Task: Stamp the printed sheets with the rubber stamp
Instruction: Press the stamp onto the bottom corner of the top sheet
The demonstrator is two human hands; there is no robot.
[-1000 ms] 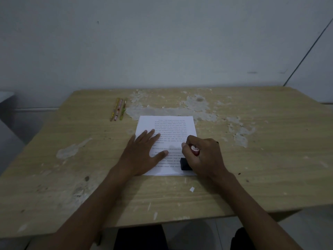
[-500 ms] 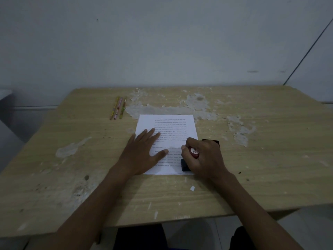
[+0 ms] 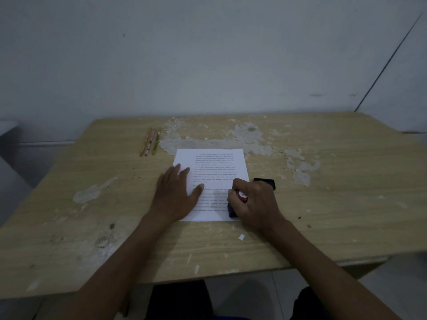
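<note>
A white printed sheet (image 3: 216, 167) lies on the wooden table (image 3: 346, 204), its text upside down to me. My left hand (image 3: 174, 195) rests flat on the sheet's left side, fingers spread. My right hand (image 3: 253, 204) is closed around the rubber stamp (image 3: 241, 196), which has a red top and a black base. The base sits pressed on the sheet's near right corner. My fingers hide most of the stamp.
A black ink pad (image 3: 265, 182) lies just beyond my right hand, off the sheet's right edge. Three pencils (image 3: 150, 142) lie side by side at the far left. The tabletop has peeled, flaking patches; a white wall stands behind it.
The view has shifted slightly and more of the black ink pad shows behind my right hand. The stamp stays on the sheet's near right corner; my left hand stays flat.
</note>
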